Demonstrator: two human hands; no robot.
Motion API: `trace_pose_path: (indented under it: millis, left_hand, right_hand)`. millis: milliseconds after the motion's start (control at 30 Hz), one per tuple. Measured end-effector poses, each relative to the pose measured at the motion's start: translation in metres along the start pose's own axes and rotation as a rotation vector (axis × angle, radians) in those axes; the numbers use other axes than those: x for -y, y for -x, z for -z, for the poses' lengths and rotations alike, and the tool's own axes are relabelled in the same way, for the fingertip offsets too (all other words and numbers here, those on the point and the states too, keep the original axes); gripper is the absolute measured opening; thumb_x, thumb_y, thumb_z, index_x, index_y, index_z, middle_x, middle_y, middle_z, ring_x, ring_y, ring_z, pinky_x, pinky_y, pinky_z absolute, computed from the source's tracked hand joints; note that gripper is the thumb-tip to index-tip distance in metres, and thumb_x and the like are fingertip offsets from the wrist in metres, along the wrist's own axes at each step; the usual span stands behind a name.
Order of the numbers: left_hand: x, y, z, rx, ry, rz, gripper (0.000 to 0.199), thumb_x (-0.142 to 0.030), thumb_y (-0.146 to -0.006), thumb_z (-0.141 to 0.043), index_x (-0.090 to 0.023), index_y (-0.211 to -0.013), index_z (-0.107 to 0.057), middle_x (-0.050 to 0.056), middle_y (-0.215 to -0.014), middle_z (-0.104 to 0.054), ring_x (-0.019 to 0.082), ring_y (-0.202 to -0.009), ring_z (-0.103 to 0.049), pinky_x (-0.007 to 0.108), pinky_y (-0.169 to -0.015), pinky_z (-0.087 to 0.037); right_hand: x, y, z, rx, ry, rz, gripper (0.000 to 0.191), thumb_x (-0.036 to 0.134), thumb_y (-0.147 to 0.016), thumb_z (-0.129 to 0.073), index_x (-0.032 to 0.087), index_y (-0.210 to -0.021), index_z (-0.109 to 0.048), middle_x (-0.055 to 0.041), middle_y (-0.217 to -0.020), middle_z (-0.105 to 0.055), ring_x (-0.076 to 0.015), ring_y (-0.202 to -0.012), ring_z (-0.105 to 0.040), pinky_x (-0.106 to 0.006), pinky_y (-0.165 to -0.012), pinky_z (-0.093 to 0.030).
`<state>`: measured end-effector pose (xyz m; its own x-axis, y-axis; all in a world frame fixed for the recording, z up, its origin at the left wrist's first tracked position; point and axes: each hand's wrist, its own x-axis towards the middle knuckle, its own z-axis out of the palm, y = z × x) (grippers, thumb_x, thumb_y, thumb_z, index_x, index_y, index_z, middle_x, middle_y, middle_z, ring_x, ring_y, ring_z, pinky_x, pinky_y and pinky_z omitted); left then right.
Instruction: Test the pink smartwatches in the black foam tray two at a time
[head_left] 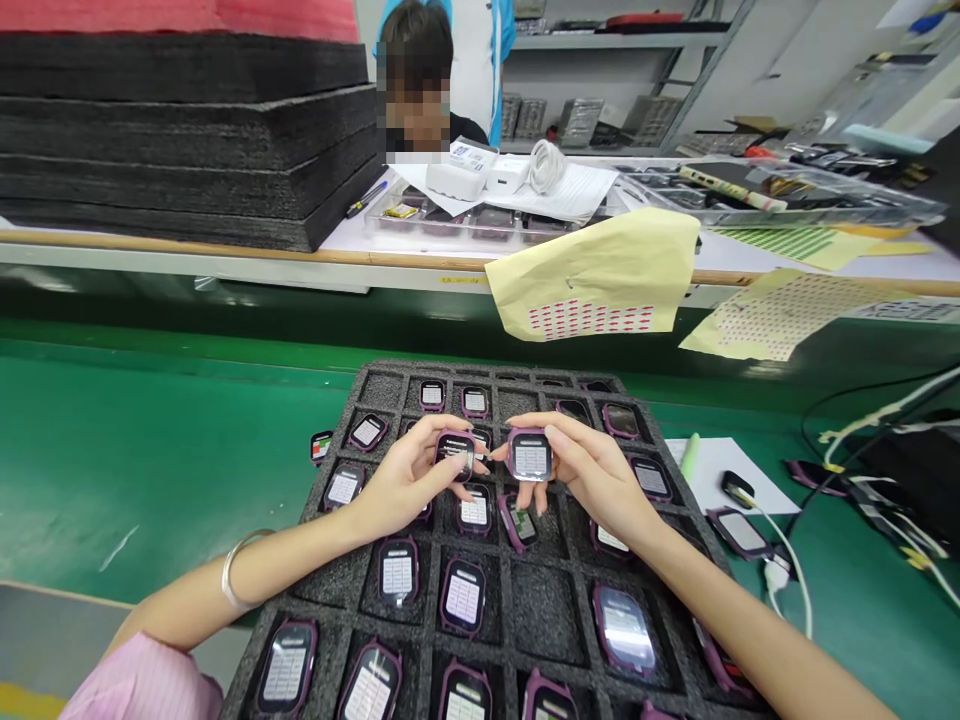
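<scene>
My left hand [420,465] grips a purple-framed smartwatch body [455,456], its thumb laid across the lit screen. Close beside it, my right hand [581,462] holds a second smartwatch body [530,456] between thumb and fingers, its white grid display facing up. Both watches are strapless and held above a black foam tray [541,610] divided into square pockets. Many pockets hold similar watches, such as one [463,597] lying face up with its screen lit. Below my hands, another watch [519,522] leans tilted in its pocket. My forearms hide parts of the tray.
A tall stack of black foam trays [187,150] stands on the back bench at left. Yellow sheets [600,275] hang over the bench edge. To the right lie white cables [799,580] and a watch [739,532]. A person sits across the bench.
</scene>
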<state>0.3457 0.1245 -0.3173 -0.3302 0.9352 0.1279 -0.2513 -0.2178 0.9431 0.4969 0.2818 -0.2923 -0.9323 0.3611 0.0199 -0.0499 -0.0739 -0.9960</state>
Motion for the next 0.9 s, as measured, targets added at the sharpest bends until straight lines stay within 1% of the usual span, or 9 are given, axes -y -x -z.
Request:
trace_pose_path:
  millis: [100,233,333,433,500,633,767,833,900]
  left_hand:
    - [0.001,0.0,0.0,-0.022,-0.003,-0.003,0.024,-0.025,-0.087,-0.06,-0.018,-0.11,-0.053,0.008,-0.1,-0.062,0.021,-0.091,-0.065,0.028,-0.061,-0.062]
    - [0.001,0.0,0.002,0.002,0.005,0.0,0.024,-0.022,-0.087,-0.059,-0.018,-0.11,-0.052,0.008,-0.101,-0.063,0.02,-0.091,-0.065,0.028,-0.063,-0.062]
    - [0.001,0.001,0.005,0.02,0.026,-0.015,0.025,-0.021,-0.087,-0.058,-0.019,-0.112,-0.053,0.008,-0.104,-0.064,0.022,-0.094,-0.065,0.03,-0.064,-0.062]
    - [0.002,0.001,0.006,0.036,0.036,-0.02,0.027,-0.021,-0.087,-0.058,-0.019,-0.113,-0.052,0.01,-0.106,-0.065,0.023,-0.095,-0.065,0.031,-0.065,-0.062]
    - [0.002,0.001,0.005,0.034,0.028,-0.019,0.028,-0.021,-0.087,-0.058,-0.018,-0.114,-0.052,0.011,-0.106,-0.065,0.023,-0.095,-0.066,0.031,-0.065,-0.062]
    - [0.0,0.0,0.002,-0.009,0.001,0.0,0.027,-0.024,-0.088,-0.059,-0.018,-0.113,-0.051,0.011,-0.104,-0.065,0.022,-0.093,-0.066,0.029,-0.063,-0.061]
    - [0.0,-0.001,0.001,-0.021,-0.002,0.007,0.028,-0.028,-0.087,-0.061,-0.017,-0.111,-0.052,0.01,-0.1,-0.065,0.022,-0.09,-0.066,0.028,-0.06,-0.061]
    - [0.0,-0.001,0.002,-0.022,-0.002,0.002,0.029,-0.027,-0.086,-0.062,-0.018,-0.111,-0.052,0.01,-0.1,-0.064,0.022,-0.09,-0.065,0.029,-0.061,-0.06]
    - [0.001,-0.001,0.003,-0.013,-0.009,-0.006,0.034,-0.024,-0.083,-0.066,-0.019,-0.113,-0.052,0.009,-0.101,-0.063,0.022,-0.091,-0.065,0.029,-0.063,-0.06]
  right_hand:
    - [0.0,0.0,0.0,-0.006,0.007,0.0,0.034,0.045,-0.094,-0.053,0.018,-0.114,-0.059,-0.009,-0.086,-0.069,-0.0206,-0.055,-0.069,-0.027,-0.042,-0.053]
    - [0.001,0.0,0.0,0.005,0.014,0.019,0.033,0.043,-0.096,-0.05,0.018,-0.115,-0.057,-0.0116,-0.095,-0.069,-0.0195,-0.056,-0.069,-0.026,-0.043,-0.053]
    - [0.001,0.0,0.001,0.014,0.03,0.022,0.032,0.037,-0.092,-0.059,0.02,-0.118,-0.053,-0.0111,-0.101,-0.068,-0.0174,-0.058,-0.068,-0.025,-0.045,-0.053]
    - [-0.001,-0.002,0.004,0.016,0.083,0.005,0.049,0.024,-0.08,-0.074,0.022,-0.122,-0.049,-0.0091,-0.108,-0.064,-0.0152,-0.062,-0.068,-0.025,-0.05,-0.055]
    - [-0.001,-0.005,0.007,0.008,0.114,-0.013,0.058,0.02,-0.076,-0.077,0.022,-0.125,-0.047,-0.0082,-0.108,-0.062,-0.0156,-0.065,-0.068,-0.026,-0.053,-0.057]
    - [0.001,-0.011,0.013,-0.057,0.145,0.0,0.057,0.022,-0.076,-0.076,0.021,-0.125,-0.048,-0.0085,-0.107,-0.061,-0.0177,-0.067,-0.068,-0.029,-0.055,-0.058]
    - [0.001,-0.011,0.014,-0.098,0.168,0.017,0.057,0.025,-0.076,-0.076,0.021,-0.126,-0.048,-0.0087,-0.109,-0.061,-0.0177,-0.066,-0.068,-0.031,-0.057,-0.058]
    - [-0.001,-0.011,0.014,-0.094,0.218,0.016,0.057,0.027,-0.077,-0.074,0.022,-0.127,-0.046,-0.008,-0.107,-0.062,-0.0184,-0.067,-0.069,-0.033,-0.061,-0.059]
    - [-0.003,-0.015,0.018,-0.093,0.332,0.041,0.056,0.029,-0.08,-0.072,0.023,-0.128,-0.045,-0.0068,-0.103,-0.063,-0.0192,-0.069,-0.069,-0.034,-0.064,-0.059]
